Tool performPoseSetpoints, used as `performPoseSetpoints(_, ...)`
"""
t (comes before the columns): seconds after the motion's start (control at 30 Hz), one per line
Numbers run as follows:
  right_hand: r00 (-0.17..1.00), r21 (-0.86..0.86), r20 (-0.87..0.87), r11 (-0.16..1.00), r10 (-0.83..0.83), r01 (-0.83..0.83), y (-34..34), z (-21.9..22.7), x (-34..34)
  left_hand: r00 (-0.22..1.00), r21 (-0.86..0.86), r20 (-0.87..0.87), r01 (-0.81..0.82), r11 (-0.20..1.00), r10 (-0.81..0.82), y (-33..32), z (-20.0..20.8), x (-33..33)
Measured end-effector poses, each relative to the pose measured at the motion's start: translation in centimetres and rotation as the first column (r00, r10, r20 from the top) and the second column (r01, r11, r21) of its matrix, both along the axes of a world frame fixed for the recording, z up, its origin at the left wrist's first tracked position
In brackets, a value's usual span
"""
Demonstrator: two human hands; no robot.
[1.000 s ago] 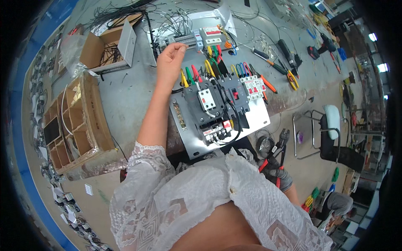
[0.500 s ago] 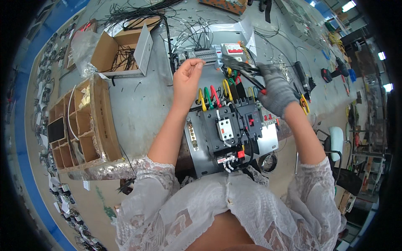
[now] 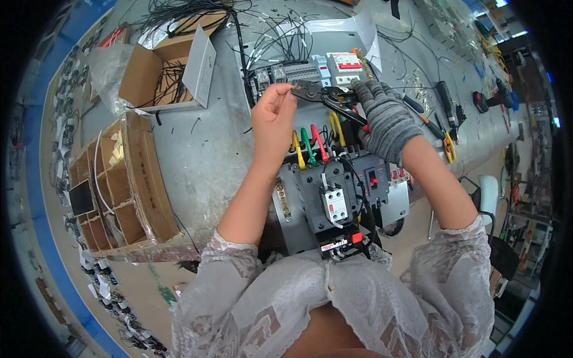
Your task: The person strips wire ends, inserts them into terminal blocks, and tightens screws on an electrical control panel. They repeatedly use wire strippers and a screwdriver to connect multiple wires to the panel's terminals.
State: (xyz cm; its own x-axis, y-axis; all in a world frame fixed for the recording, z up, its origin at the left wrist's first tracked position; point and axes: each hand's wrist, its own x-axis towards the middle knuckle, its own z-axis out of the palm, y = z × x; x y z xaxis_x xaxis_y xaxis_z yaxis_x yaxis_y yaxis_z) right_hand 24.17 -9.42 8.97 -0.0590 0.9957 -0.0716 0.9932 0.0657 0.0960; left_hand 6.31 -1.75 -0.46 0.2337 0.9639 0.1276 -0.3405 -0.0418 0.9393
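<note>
My right hand (image 3: 387,119), in a grey knitted glove, grips crimping pliers (image 3: 342,109) with a dark head and red on the handle. The head of the pliers points left and meets the fingertips of my bare left hand (image 3: 274,116). Those fingers are pinched together; whatever small piece they hold is hard to see. Below both hands lies a metal mounting plate (image 3: 290,224) with a large black contactor (image 3: 313,188), a breaker (image 3: 372,178) and a white block (image 3: 335,204). Yellow, green and red cable ends (image 3: 306,146) rise from its far side.
A terminal strip (image 3: 301,73) and a red-and-white breaker (image 3: 345,64) sit beyond my hands. On the left stand an open carton (image 3: 204,64) with black wires and a divided cardboard box (image 3: 149,179). Screwdrivers (image 3: 427,122), yellow-handled cutters (image 3: 449,148) and a power drill (image 3: 495,98) lie right.
The pliers have swung left and down, and their head now meets my left fingertips. My left hand has shifted slightly right. The whole view has shifted a little.
</note>
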Motion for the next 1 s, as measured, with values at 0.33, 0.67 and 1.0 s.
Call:
performPoseSetpoints(0.33, 0.999, -0.004, 0.032, 1.000, 0.005, -0.005, 0.9, -0.7, 1.3, 1.000, 0.014, 0.020, 0.003, 1.000, -0.003, 0.1, -0.2, 0.3)
performPoseSetpoints(0.67, 0.976, -0.172, -0.193, 0.983, -0.097, 0.064, 2.1, -2.1, 2.2, 0.999, 0.024, -0.002, 0.047, 0.999, -0.047, 0.1, -0.5, -0.4)
performPoseSetpoints(1.0, 0.987, -0.234, -0.125, 0.970, -0.100, 0.068, 2.7, -1.9, 2.3, 0.999, -0.076, 0.027, -0.029, 0.997, 0.032, -0.3, -0.2, -0.2)
